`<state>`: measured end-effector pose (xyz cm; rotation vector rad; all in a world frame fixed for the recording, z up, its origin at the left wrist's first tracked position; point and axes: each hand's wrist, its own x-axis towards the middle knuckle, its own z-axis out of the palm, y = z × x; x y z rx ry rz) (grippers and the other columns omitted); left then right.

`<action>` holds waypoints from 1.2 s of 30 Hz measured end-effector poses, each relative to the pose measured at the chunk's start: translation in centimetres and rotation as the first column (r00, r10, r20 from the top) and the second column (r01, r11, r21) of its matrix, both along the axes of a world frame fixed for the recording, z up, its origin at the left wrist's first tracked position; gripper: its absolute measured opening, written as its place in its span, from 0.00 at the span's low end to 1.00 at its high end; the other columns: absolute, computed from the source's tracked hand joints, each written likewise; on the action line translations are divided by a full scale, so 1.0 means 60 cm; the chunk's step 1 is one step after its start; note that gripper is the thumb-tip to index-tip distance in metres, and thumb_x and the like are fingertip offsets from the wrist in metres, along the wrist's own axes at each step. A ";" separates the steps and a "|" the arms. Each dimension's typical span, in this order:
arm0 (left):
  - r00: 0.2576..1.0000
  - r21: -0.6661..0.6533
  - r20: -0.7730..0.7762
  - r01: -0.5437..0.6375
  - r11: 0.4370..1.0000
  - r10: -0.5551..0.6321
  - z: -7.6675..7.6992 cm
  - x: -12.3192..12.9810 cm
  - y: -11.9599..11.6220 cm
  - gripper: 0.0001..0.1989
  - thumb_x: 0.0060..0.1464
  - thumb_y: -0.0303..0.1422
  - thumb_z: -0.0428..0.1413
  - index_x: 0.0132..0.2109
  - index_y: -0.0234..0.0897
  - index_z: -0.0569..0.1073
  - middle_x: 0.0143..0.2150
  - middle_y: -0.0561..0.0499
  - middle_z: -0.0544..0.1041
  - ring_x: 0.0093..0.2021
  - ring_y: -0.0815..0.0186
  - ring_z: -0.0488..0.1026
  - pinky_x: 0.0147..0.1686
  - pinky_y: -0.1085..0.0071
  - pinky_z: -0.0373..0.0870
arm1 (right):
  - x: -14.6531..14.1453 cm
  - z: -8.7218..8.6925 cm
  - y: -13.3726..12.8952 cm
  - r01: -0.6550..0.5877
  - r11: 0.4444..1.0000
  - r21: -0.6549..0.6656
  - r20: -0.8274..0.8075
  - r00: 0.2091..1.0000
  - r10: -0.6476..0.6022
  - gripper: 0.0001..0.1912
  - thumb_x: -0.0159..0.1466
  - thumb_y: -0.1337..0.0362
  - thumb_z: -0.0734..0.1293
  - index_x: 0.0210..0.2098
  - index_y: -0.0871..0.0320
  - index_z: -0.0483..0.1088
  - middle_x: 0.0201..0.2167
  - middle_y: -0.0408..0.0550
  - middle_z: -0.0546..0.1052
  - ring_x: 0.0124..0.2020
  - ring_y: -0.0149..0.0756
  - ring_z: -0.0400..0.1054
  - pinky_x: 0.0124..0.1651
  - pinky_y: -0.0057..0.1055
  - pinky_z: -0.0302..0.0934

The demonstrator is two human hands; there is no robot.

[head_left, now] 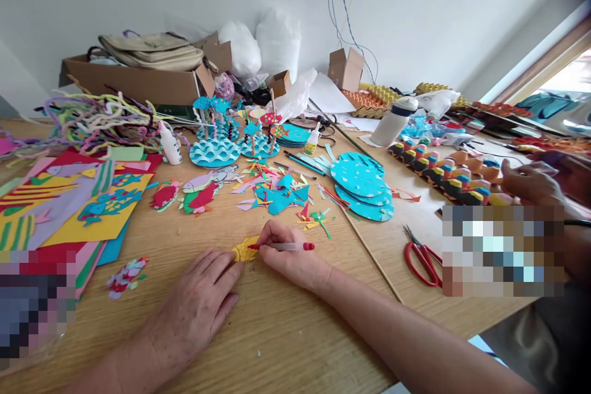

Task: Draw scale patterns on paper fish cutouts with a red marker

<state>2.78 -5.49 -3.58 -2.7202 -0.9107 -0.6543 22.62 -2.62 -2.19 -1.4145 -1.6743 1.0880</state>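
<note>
My right hand [286, 255] is closed round a red felt-tip pen [290, 247] with a pale barrel, its tip on a small yellow paper fish [245, 250]. Dark lines are drawn on the fish, which lies flat on the wooden table. With fingers stretched out flat, my left hand [199, 289] rests on the table, its fingertips at the fish's left edge. Beyond my hands lie paper scraps [281, 191] in several colours. Red and purple paper fish [201, 192] lie to their left.
Red-handled scissors [422, 261] and a thin wooden stick [369, 249] lie to the right, near blue paper discs [357, 175]. Coloured paper sheets [95, 237] cover the left side. White glue bottles [170, 144] stand farther back. Another person's hands [530, 181] are at a painted egg carton [443, 172].
</note>
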 end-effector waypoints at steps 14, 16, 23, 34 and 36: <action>0.999 -0.095 -0.026 -0.026 0.995 0.024 0.000 0.001 0.000 0.16 0.54 0.27 0.48 0.50 0.37 0.69 0.47 0.47 0.73 0.47 0.59 0.70 0.50 0.59 0.67 | -0.002 -0.002 -0.001 -0.027 0.996 0.083 0.106 0.994 0.018 0.06 0.48 0.74 0.62 0.25 0.57 0.65 0.17 0.35 0.66 0.19 0.25 0.56 0.21 0.21 0.47; 0.999 -0.101 -0.030 -0.021 0.995 0.018 0.002 0.001 0.001 0.16 0.54 0.27 0.48 0.50 0.37 0.69 0.46 0.47 0.73 0.47 0.59 0.70 0.50 0.59 0.68 | -0.002 0.000 -0.002 -0.027 0.997 0.079 0.118 0.993 0.018 0.06 0.49 0.73 0.62 0.25 0.57 0.65 0.18 0.35 0.66 0.19 0.25 0.56 0.22 0.21 0.48; 1.000 -0.091 -0.015 -0.025 0.996 0.024 0.002 0.004 -0.002 0.15 0.54 0.26 0.47 0.49 0.36 0.69 0.46 0.46 0.73 0.47 0.59 0.70 0.50 0.59 0.67 | -0.004 0.004 -0.002 -0.021 0.997 0.070 0.158 0.987 0.009 0.06 0.49 0.73 0.62 0.25 0.57 0.65 0.18 0.35 0.66 0.19 0.25 0.56 0.22 0.22 0.48; 0.999 -0.113 -0.030 -0.029 0.993 0.026 0.003 0.002 -0.001 0.16 0.55 0.27 0.47 0.50 0.37 0.69 0.46 0.47 0.73 0.47 0.60 0.70 0.50 0.60 0.67 | -0.002 -0.008 0.000 -0.049 0.994 0.096 0.149 0.988 0.035 0.05 0.50 0.72 0.62 0.27 0.57 0.65 0.18 0.35 0.67 0.19 0.25 0.57 0.21 0.21 0.48; 0.999 -0.116 -0.018 -0.031 0.993 0.029 -0.001 0.002 -0.002 0.16 0.55 0.27 0.46 0.50 0.37 0.69 0.47 0.46 0.73 0.48 0.59 0.70 0.51 0.59 0.66 | -0.003 -0.007 -0.001 -0.051 0.995 0.090 0.153 0.987 0.036 0.06 0.49 0.72 0.62 0.26 0.56 0.64 0.17 0.35 0.66 0.19 0.25 0.58 0.22 0.21 0.49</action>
